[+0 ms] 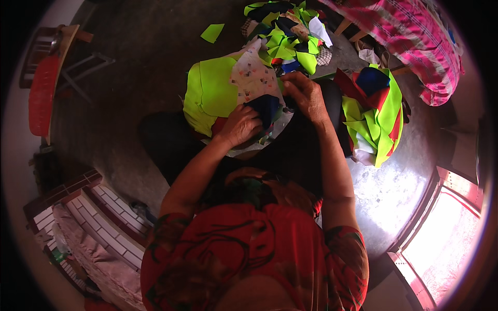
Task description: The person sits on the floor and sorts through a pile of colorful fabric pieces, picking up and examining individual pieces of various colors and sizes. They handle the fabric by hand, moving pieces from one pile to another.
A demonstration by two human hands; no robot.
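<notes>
On my lap lies a round patchwork of cloth pieces. Its left part is a neon yellow-green piece (211,85), and its middle a white printed piece (254,78). A navy blue piece (266,108) sits at its near side. My left hand (241,126) has its fingers curled at the edge of the navy piece and grips the cloth there. At the right edge of the patchwork my right hand (307,96) is pinched, thumb against fingers. What lies between those fingertips is too small to make out.
Beyond the patchwork, a heap of fabric scraps (282,44) lies on the floor, with a loose green scrap (212,32) to its left. A bundle of green and red cloth (376,114) rests by my right knee. A pink checked cloth (410,44) hangs far right; a red basin (44,96) stands left.
</notes>
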